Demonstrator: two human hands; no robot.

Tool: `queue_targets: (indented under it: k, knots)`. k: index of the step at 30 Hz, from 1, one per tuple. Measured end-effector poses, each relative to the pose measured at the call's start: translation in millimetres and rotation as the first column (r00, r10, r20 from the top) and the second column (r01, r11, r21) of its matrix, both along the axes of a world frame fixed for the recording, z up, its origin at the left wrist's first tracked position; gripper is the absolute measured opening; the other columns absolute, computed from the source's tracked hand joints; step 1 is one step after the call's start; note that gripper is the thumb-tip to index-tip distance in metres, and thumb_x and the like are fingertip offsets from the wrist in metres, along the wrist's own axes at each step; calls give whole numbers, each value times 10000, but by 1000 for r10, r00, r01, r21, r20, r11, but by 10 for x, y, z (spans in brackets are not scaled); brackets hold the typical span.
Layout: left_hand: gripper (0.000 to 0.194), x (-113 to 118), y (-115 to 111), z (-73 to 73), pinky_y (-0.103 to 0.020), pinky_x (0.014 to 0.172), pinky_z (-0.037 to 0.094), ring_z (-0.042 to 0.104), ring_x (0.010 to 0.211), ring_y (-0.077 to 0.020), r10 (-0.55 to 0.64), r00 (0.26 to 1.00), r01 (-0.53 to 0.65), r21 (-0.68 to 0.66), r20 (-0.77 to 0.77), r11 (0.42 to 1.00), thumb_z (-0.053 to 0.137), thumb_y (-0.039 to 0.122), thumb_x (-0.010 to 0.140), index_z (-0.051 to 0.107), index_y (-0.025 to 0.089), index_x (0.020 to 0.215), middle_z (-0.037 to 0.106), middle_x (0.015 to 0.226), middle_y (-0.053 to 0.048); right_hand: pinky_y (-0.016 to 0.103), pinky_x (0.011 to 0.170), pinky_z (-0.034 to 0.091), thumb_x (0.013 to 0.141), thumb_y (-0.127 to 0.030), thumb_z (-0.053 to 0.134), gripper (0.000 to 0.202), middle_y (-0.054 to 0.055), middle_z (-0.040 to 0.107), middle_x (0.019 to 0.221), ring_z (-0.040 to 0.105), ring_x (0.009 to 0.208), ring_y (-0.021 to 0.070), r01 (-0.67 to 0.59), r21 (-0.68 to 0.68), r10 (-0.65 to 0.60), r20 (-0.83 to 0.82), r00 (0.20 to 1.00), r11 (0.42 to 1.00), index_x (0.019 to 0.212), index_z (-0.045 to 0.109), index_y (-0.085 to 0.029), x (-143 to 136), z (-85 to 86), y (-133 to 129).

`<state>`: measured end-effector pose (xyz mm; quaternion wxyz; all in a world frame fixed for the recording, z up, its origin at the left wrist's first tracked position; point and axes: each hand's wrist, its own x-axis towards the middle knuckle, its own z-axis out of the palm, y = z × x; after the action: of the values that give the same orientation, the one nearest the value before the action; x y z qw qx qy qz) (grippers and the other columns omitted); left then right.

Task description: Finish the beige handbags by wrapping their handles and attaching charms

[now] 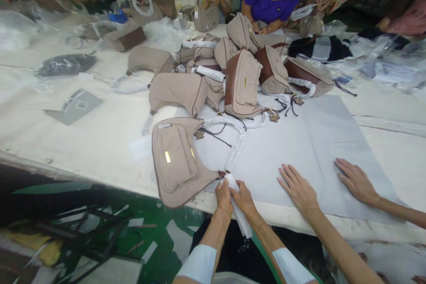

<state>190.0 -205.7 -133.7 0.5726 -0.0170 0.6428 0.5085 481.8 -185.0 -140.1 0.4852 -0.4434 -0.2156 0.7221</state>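
Near the table's front edge a beige handbag [176, 159] lies with its gold plate facing up, its strap wrapped in white. My left hand [224, 195] grips a white wrapping strip [240, 215] beside the bag's strap end. From the right, my right hand [242, 196] pinches the same strip, close to my left hand. The strip hangs down over the table edge. A leopard-print charm [199, 133] with dark cords lies by the bag's upper corner.
Several beige and brown bags [244, 82] are piled mid-table. A co-worker's two hands [299, 188] rest flat on a grey sheet [326, 142] at the right. A grey folded card [75, 105] lies left. People stand along the far side among plastic wrapping.
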Motion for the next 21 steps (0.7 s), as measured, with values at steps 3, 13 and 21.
queue_targets:
  k: [3, 13, 21]
  knots:
    - [324, -21, 9, 38, -278, 590, 446, 556, 587, -140, -28, 998, 29, 16, -48, 999, 612, 431, 651, 603, 121, 741, 618, 654, -38, 485, 1166, 143, 830, -317, 254, 503, -88, 239, 1502, 232, 1380, 152, -2, -12, 2, -15, 1000, 1000, 1312, 377, -394, -16, -45, -19]
    - [284, -95, 20, 103, -261, 603, 407, 529, 647, -153, -114, 957, 128, 34, -268, 991, 605, 374, 679, 679, 109, 752, 634, 690, -54, 521, 1154, 158, 804, -308, 301, 469, -56, 331, 1465, 255, 1371, 152, -31, -40, 30, -24, 999, 999, 1233, 476, -381, 180, -163, 70]
    - [312, -91, 25, 32, -242, 534, 373, 457, 538, -112, -100, 956, 114, 36, -276, 993, 616, 425, 671, 645, 120, 616, 561, 563, -4, 524, 1148, 187, 796, -315, 284, 510, -77, 289, 1481, 262, 1370, 165, 15, -19, -15, 25, 1000, 1000, 1279, 428, -399, 21, -71, 11]
